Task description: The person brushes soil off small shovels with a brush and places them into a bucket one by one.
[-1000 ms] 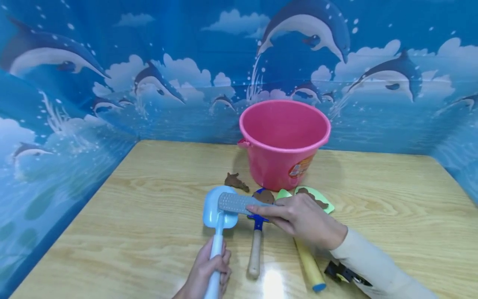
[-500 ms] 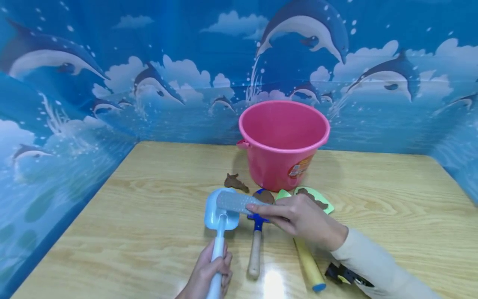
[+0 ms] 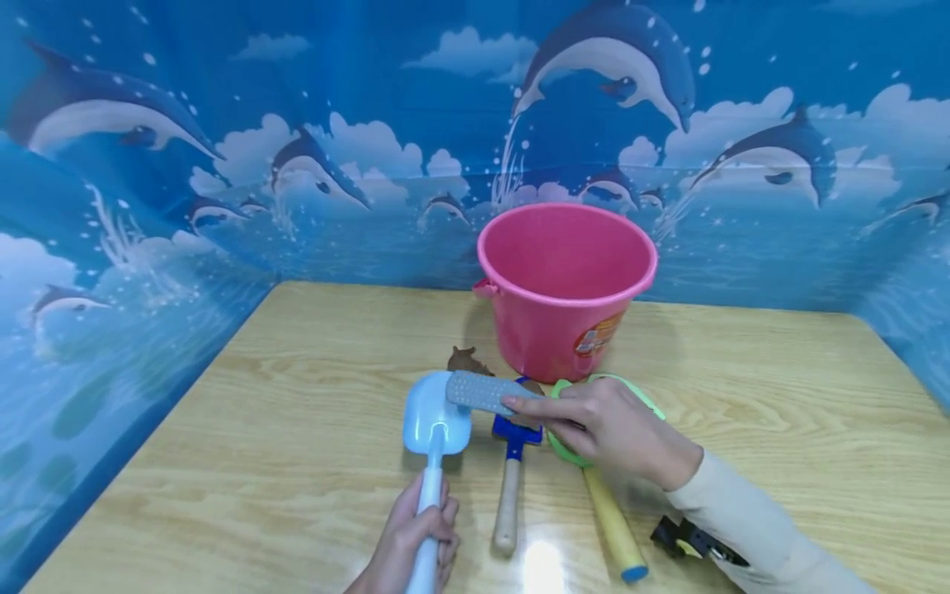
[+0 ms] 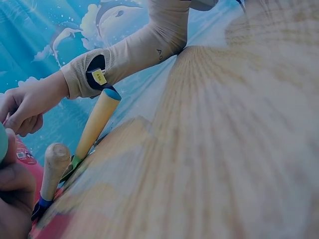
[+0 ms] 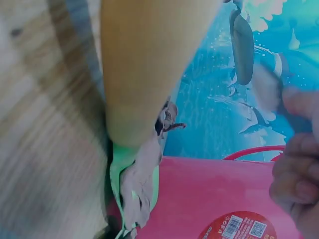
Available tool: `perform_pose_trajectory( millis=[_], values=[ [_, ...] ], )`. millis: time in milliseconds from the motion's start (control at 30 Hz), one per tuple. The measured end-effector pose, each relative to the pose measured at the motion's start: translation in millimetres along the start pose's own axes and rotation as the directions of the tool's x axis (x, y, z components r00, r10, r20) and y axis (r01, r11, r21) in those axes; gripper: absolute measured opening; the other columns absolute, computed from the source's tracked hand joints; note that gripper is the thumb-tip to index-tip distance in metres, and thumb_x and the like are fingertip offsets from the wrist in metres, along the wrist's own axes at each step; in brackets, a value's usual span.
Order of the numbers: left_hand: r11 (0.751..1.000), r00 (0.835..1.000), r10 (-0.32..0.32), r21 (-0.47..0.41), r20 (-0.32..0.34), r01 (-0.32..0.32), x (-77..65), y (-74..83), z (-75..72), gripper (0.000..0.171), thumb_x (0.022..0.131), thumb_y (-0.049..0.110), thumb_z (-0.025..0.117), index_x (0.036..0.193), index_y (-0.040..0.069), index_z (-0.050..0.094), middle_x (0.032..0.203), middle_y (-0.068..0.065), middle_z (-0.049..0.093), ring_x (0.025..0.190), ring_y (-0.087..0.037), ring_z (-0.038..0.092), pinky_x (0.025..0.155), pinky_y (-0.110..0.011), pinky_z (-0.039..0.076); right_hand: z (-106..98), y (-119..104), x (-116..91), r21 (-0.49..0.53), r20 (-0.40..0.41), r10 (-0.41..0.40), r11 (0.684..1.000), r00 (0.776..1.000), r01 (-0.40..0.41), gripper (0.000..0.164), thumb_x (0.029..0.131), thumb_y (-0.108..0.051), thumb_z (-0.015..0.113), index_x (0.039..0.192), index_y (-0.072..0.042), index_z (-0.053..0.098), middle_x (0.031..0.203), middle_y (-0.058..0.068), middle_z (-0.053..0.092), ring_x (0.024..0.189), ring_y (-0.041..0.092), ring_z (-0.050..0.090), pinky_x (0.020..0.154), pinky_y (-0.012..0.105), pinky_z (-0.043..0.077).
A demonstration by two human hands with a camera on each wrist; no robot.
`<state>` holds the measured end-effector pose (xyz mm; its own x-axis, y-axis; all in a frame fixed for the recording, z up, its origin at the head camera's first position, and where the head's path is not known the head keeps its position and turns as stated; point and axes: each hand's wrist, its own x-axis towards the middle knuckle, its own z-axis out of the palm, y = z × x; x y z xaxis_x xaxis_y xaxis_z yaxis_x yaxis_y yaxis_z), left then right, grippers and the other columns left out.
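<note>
My left hand (image 3: 416,532) grips the handle of a light blue toy shovel (image 3: 426,412), its blade pointing away from me. My right hand (image 3: 623,425) pinches a flat grey-blue tool (image 3: 482,393) with a white-dotted face, index finger laid along it. The tool's end overlaps the right edge of the light blue blade. Below the tool lies a dark blue shovel (image 3: 514,445) with a wooden handle and brown matter on its blade. Beside it a green shovel with a yellow handle (image 3: 614,528) is partly hidden by my right hand; brown clumps (image 5: 139,181) show on its blade.
A pink bucket (image 3: 549,330) stands behind the shovels, its label facing me. A brown lump (image 3: 465,360) lies on the wood-grain table (image 3: 297,462) left of the bucket. A blue dolphin-print backdrop (image 3: 371,148) encloses the table's back and sides.
My right hand has shifted slightly right, carrying the dotted tool from the middle of the light blue blade to its right edge. The hand now covers the clumps on the green blade in the head view.
</note>
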<state>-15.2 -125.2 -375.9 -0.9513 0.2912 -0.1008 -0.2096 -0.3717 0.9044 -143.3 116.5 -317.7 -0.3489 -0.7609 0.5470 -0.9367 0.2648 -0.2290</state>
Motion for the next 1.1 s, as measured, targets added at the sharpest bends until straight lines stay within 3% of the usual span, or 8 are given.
perform_pose_trajectory(
  millis=[133,400,567,733,800,900,1000,1100],
  values=[
    [1.000,1.000,-0.008,0.003,0.011,0.008,1.2,-1.4,-1.7,0.022,0.075,-0.006,0.041,0.089,0.008,0.032,0.068,0.005,0.038,0.049,-0.005,0.040,0.041,-0.018,0.033,0,-2,0,0.024,-0.043,0.055,0.998,0.998,-0.054,0.046,0.086,0.002,0.064,0.127,-0.018,0.065,0.060,-0.017,0.044,0.052,-0.007,0.038,0.049,0.007,0.037],
    [1.000,0.999,0.005,0.026,0.040,-0.006,2.4,-4.2,-2.5,0.021,0.076,-0.008,0.040,0.089,0.005,0.031,0.067,0.005,0.039,0.047,-0.004,0.039,0.040,-0.017,0.033,8,-15,1,-0.017,0.057,-0.047,0.999,0.997,0.048,0.044,0.088,-0.015,0.069,0.129,-0.029,0.062,0.059,-0.017,0.037,0.052,-0.006,0.028,0.046,0.006,0.024],
    [0.999,0.999,-0.015,0.045,0.051,0.013,1.0,-4.4,-0.7,0.022,0.076,-0.008,0.042,0.091,-0.004,0.027,0.069,0.003,0.040,0.048,-0.005,0.041,0.040,-0.016,0.035,7,-11,-1,-0.090,0.005,0.085,0.992,0.996,-0.085,0.048,0.085,-0.010,0.071,0.129,-0.027,0.063,0.057,-0.017,0.034,0.049,-0.005,0.026,0.043,0.011,0.025],
    [0.997,0.998,-0.036,0.074,0.045,0.033,-0.7,-3.0,0.9,0.022,0.076,-0.005,0.044,0.092,0.005,0.034,0.071,0.003,0.041,0.048,-0.005,0.042,0.040,-0.016,0.036,6,-12,0,-0.109,-0.032,0.180,0.977,0.983,-0.183,0.048,0.087,-0.008,0.069,0.131,-0.026,0.061,0.057,-0.018,0.033,0.047,-0.005,0.026,0.042,0.013,0.027],
    [0.997,0.998,-0.029,0.075,0.052,0.025,-0.9,-3.1,0.6,0.021,0.076,-0.005,0.044,0.092,0.003,0.033,0.071,0.003,0.041,0.049,-0.004,0.042,0.041,-0.016,0.036,7,-15,1,-0.053,-0.027,0.149,0.987,0.988,-0.151,0.047,0.088,-0.009,0.068,0.131,-0.026,0.061,0.058,-0.018,0.033,0.048,-0.006,0.027,0.043,0.011,0.027],
    [0.997,0.998,-0.012,0.080,0.068,0.007,-0.2,-3.7,-0.4,0.023,0.076,-0.005,0.043,0.094,-0.005,0.029,0.070,0.003,0.042,0.049,-0.004,0.043,0.041,-0.016,0.036,10,-19,3,0.045,-0.004,0.002,0.999,1.000,-0.002,0.045,0.088,-0.009,0.068,0.130,-0.022,0.062,0.059,-0.016,0.038,0.052,-0.005,0.030,0.046,0.007,0.027],
    [0.996,0.997,0.001,0.092,0.081,-0.009,0.8,-4.3,-1.4,0.030,0.076,-0.005,0.043,0.098,-0.013,0.023,0.069,0.002,0.043,0.048,-0.005,0.043,0.041,-0.016,0.037,13,-23,4,0.077,0.029,-0.106,0.992,0.994,0.103,0.044,0.086,-0.012,0.070,0.128,-0.023,0.064,0.059,-0.014,0.041,0.054,-0.005,0.032,0.049,0.004,0.026],
    [0.996,0.997,-0.011,0.094,0.080,0.004,1.5,-4.3,-1.6,0.030,0.076,-0.005,0.042,0.098,-0.013,0.024,0.069,0.002,0.043,0.048,-0.005,0.043,0.041,-0.017,0.037,14,-23,3,0.049,0.049,-0.107,0.993,0.993,0.105,0.046,0.085,-0.013,0.072,0.128,-0.025,0.064,0.059,-0.014,0.041,0.054,-0.005,0.032,0.049,0.004,0.025]
  ],
)
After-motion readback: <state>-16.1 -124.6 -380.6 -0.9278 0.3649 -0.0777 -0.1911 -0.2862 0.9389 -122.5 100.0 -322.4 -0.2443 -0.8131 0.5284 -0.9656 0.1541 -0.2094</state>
